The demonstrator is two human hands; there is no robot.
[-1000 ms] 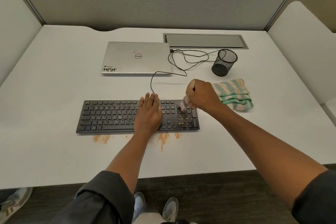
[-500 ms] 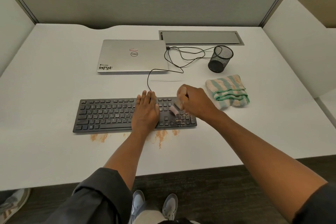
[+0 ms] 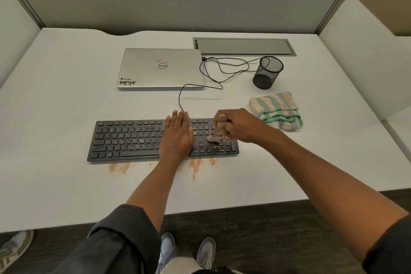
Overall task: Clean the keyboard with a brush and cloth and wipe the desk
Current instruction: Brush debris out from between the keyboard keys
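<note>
Brush (image 3: 216, 134) in right hand (image 3: 241, 125) — bristles on keyboard (image 3: 129, 140); left hand (image 3: 178, 134) flat.

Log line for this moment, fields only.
step: brushing keyboard numpad | right hand: grips brush | left hand: flat on keys | cloth: idle | desk: orange crumbs, unwiped

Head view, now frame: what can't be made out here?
- Keyboard: the keys under the left hand are covered.
- Brush: most of the handle is inside the right hand; the bristles look blurred.
- Numpad key legends: too small to read.
- Mesh cup: contents cannot be told from this angle.
- Cloth: folded, inner layers hidden.
</note>
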